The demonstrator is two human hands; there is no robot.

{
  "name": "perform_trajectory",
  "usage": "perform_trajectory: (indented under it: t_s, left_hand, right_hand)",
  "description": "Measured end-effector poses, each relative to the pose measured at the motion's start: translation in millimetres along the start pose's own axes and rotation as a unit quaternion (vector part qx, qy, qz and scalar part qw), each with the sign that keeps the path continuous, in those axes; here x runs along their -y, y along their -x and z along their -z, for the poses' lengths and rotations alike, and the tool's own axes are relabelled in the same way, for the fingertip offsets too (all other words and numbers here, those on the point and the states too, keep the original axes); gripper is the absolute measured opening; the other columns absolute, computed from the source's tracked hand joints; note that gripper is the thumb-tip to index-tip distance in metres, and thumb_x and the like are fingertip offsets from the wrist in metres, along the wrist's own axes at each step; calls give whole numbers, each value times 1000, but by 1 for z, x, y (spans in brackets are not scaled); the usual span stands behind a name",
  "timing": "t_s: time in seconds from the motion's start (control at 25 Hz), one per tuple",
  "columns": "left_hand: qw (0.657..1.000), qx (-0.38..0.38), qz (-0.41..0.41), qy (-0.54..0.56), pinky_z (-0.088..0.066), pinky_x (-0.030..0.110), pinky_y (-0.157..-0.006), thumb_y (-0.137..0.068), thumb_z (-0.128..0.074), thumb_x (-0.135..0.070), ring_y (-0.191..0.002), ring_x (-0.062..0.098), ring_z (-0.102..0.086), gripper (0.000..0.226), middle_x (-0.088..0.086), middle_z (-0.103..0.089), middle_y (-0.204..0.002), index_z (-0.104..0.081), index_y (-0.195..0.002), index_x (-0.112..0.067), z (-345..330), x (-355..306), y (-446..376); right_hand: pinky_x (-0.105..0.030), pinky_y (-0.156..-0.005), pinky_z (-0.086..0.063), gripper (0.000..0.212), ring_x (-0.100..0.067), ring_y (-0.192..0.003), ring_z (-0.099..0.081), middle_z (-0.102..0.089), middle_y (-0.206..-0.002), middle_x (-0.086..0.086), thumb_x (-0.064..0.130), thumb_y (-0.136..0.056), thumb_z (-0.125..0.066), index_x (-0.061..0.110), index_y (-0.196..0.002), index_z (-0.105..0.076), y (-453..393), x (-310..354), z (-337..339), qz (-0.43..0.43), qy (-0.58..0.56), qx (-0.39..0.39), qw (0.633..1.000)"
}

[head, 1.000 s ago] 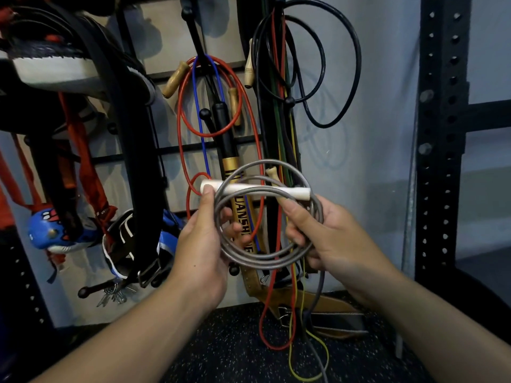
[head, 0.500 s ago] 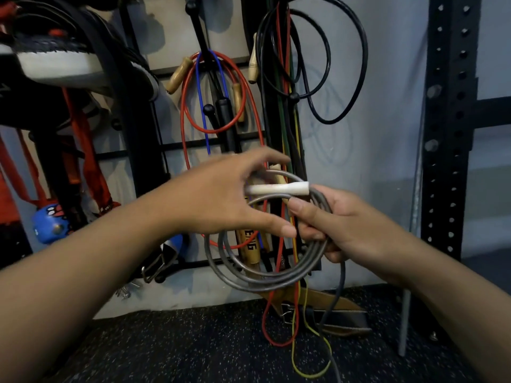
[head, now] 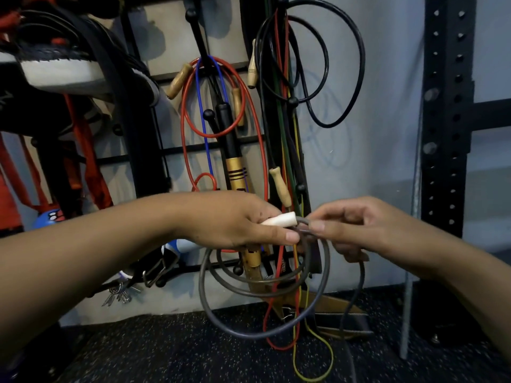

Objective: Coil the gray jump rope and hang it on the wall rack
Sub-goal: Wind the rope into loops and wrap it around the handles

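Observation:
The gray jump rope (head: 210, 305) hangs in several loose loops below my hands, in front of the wall rack (head: 193, 158). My left hand (head: 235, 219) grips its white handle (head: 279, 219) together with the top of the loops. Just to the right, my right hand (head: 356, 225) pinches the gray cord where it leaves the handle. One free strand (head: 356, 297) drops from under my right hand toward the floor.
The rack's black pegs (head: 208, 114) carry a red rope (head: 249, 100), a blue cord, a black rope (head: 356, 78) and wooden-handled ropes. Belts and straps hang at the left. A black perforated steel upright (head: 445, 134) stands at the right. Below is speckled rubber floor (head: 166, 349).
My left hand closed over the white handle and the top of the coil. The loops loosened and sagged lower. My right hand moved up to pinch the cord by the handle.

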State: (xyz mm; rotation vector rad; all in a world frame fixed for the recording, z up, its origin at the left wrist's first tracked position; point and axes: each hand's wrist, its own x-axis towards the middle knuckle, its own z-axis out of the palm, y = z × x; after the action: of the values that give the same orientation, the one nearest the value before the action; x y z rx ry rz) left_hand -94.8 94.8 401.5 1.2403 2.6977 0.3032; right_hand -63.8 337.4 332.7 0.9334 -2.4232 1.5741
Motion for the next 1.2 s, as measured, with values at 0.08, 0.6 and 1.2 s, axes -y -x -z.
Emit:
perform_trajectory:
  t_s: [0.08,0.6,1.2]
  left_hand:
    - [998,6,-1,57,-38,20,-50,-100,-55,-52,-50,8,-41,38,-6,-48,-63,-64,-86,-17,1,9,5]
    - [696,-382,-53,605,-52,27,-52,-101,-56,-45,-49,11,-44,37,-6,-41,-58,-49,-73,-21,-24,59,4]
    - [620,-505,5,600,-56,41,-96,-101,-57,-41,-103,23,-75,39,1,-84,-95,-84,-79,-24,-85,-5,-41]
  right_hand:
    - [-22,-53,-41,41,-11,-55,-52,-69,-66,4,56,-87,-72,17,-98,-81,3,-1,13,-14,8,2,1000]
    - [-37,-46,-56,51,-11,-42,-34,-36,-61,5,60,-94,-54,10,-92,-62,-15,-29,-5,-58,-186,-159,968]
    - [-14,-28,-20,20,-7,-27,-28,-47,-53,-4,34,-96,-69,17,-85,-69,-48,-15,-73,-41,-351,-279,893]
